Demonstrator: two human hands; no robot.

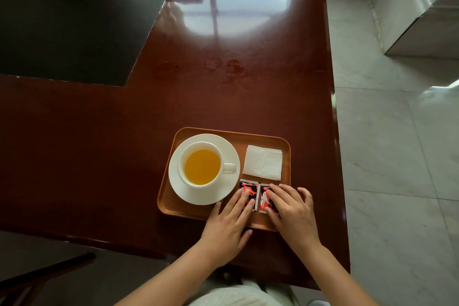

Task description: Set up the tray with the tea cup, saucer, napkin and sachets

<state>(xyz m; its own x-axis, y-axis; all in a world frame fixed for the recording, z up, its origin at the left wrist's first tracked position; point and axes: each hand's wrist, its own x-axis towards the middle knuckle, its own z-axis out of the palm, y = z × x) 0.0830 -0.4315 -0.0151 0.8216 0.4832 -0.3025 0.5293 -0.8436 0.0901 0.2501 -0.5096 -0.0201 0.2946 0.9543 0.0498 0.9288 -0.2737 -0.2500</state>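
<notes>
An orange-brown tray (pixel 171 206) lies near the table's front edge. On its left a white tea cup (pixel 188 156) full of yellow tea stands on a white saucer (pixel 198 196), handle pointing right. A folded white napkin (pixel 263 162) lies at the tray's back right. Two red-and-black sachets lie side by side at the front right. My left hand (pixel 227 226) rests flat with its fingertips on the left sachet (pixel 249 187). My right hand (pixel 291 211) rests flat with its fingers on the right sachet (pixel 265 200). Neither hand grips anything.
The glossy dark red wooden table (pixel 198 97) has a black inset panel (pixel 69 30) at the back left. Its right edge is close to the tray, with pale tiled floor (pixel 397 156) beyond. A dark chair part (pixel 44 273) shows at the lower left.
</notes>
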